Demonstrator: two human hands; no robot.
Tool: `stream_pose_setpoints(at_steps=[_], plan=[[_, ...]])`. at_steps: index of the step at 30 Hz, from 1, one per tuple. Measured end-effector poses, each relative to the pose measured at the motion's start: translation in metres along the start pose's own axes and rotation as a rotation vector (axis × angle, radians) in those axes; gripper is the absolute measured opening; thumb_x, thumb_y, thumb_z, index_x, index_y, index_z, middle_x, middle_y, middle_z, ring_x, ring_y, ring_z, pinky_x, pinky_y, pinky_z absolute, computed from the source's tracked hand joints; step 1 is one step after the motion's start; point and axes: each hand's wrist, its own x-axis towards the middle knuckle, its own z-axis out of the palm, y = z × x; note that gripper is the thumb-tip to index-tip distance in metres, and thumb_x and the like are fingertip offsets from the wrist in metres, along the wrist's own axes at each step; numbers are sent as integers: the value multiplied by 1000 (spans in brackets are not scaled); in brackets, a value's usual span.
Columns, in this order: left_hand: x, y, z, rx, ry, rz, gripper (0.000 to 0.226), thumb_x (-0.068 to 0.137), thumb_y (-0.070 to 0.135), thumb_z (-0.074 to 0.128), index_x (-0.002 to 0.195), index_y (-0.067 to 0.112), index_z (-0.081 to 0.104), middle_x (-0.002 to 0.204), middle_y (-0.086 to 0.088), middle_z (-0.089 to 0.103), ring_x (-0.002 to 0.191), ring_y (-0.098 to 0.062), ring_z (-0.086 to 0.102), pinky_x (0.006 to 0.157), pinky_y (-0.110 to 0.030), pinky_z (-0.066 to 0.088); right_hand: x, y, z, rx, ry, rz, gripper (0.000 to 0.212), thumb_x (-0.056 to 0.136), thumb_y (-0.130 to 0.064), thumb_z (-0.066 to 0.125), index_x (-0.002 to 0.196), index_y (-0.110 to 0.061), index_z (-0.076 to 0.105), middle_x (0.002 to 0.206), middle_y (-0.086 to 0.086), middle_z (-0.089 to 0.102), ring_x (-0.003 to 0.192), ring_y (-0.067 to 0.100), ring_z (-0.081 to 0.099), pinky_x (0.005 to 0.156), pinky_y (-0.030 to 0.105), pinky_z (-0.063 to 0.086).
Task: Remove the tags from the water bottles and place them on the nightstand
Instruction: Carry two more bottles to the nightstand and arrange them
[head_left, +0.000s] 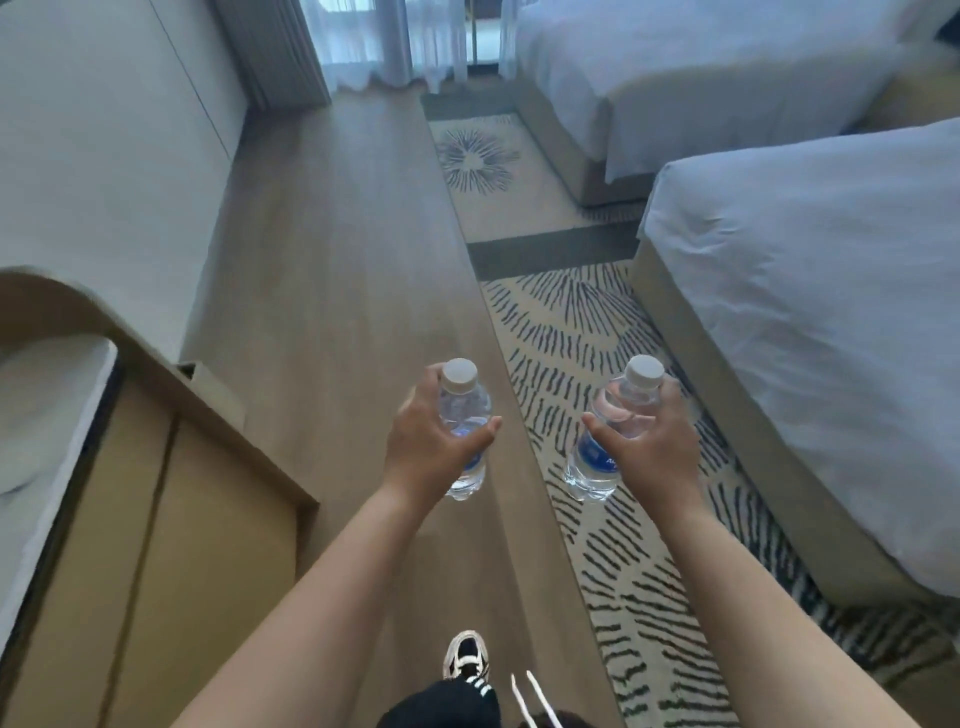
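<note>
Two small water bottles are held out over the floor (337, 270), one in each hand. The left hand (421, 441) grips the left bottle (465, 431) around its middle, fingers (434, 376) curled behind it near the neck and the thumb laid across the front. The right hand (649, 441) holds the right bottle (602, 447) the same way, fingers (672, 387) wrapped round the shoulder and thumb across the clear plastic. Both bottles stand roughly upright, each with a white cap, well apart from one another. Each carries a blue label; on the right one only the white letters "Aq" can be read, the rest hidden by the hand. The left label is too blurred to read. No tag can be made out on either neck. Below lie a wooden floor and a striped rug (597, 332). Two white beds (810, 291) stand to the right, a tan cabinet (171, 519) to the left, and one sneaker (465, 654) shows at the bottom.
</note>
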Motion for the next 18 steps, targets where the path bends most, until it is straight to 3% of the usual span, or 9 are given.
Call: stream_pose_setpoints(at_steps=[3, 6, 10, 14, 18], plan=[[74, 4, 23, 0, -24, 3, 56, 66, 35, 85, 108, 31, 49, 96, 8, 61, 83, -9, 59, 72, -18, 45, 69, 0, 2, 11, 37, 27, 75, 67, -40, 81, 126, -17, 42, 115, 6, 61, 98, 21, 61, 66, 10, 37], [141, 6, 52, -8, -49, 14, 56, 65, 35, 86, 106, 34, 46, 94, 12, 60, 82, -1, 58, 70, -10, 43, 135, 7, 3, 28, 75, 52, 72, 66, -38, 82, 124, -16, 45, 112, 5, 62, 96, 20, 62, 70, 15, 41], [232, 7, 104, -26, -88, 33, 56, 67, 32, 86, 108, 29, 47, 98, 4, 62, 86, -13, 61, 77, -26, 51, 233, 26, 7, 40, 106, 61, 69, 66, -36, 83, 122, -18, 46, 110, 2, 63, 92, 16, 63, 69, 14, 40], [331, 14, 165, -45, -75, 44, 55, 68, 31, 85, 108, 28, 48, 100, 3, 62, 90, -15, 62, 79, -29, 52, 348, 47, 4, 22, 85, 35, 69, 67, -36, 82, 122, -19, 43, 108, 1, 60, 92, 20, 61, 77, 30, 48], [431, 33, 221, -21, -52, 46, 56, 67, 32, 85, 109, 24, 49, 100, 1, 62, 89, -17, 62, 77, -28, 51, 463, 59, -5, 16, 57, 11, 67, 67, -37, 83, 119, -21, 44, 110, 0, 61, 95, 18, 60, 77, 24, 43]])
